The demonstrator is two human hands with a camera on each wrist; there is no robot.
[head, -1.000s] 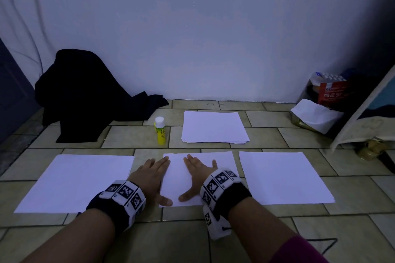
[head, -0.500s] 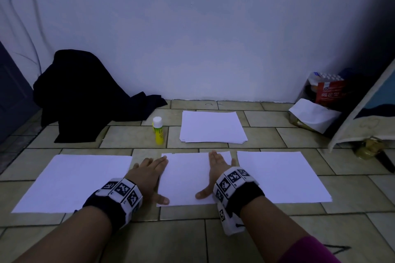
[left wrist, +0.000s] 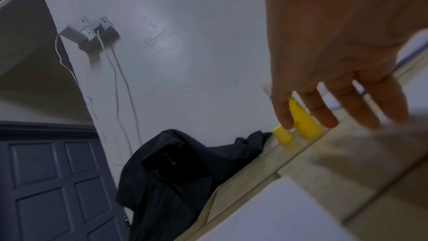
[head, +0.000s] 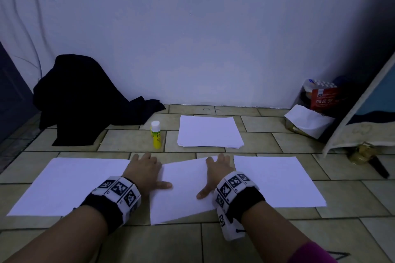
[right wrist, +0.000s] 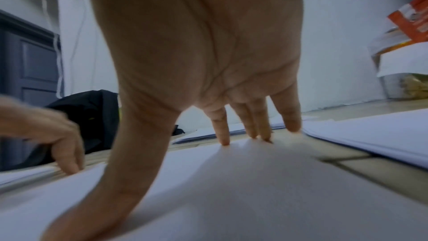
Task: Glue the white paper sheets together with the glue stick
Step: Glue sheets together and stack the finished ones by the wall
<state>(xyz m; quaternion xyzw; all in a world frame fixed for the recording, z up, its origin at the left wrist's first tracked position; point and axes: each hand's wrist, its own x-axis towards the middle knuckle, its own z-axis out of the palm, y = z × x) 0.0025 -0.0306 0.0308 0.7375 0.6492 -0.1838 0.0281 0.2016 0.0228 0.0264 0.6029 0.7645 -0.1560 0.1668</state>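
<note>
White paper, the middle sheet, lies nearest, skewed clockwise since a second ago. Both the left hand and right hand press it with flat, spread fingers, likely sliding it into line with the left sheet and right sheet. Beyond stand the untouched glue stick and paper stack.

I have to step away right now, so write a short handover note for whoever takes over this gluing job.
Left hand: open, flat on the middle sheet's left edge.
Right hand: open, fingers flat on the same sheet.
The sheet lies skewed between the left sheet and the right sheet.
Glue stick: upright, capped, untouched, beside the paper stack.
Done: no gluing visible. Left: all of it.
</note>
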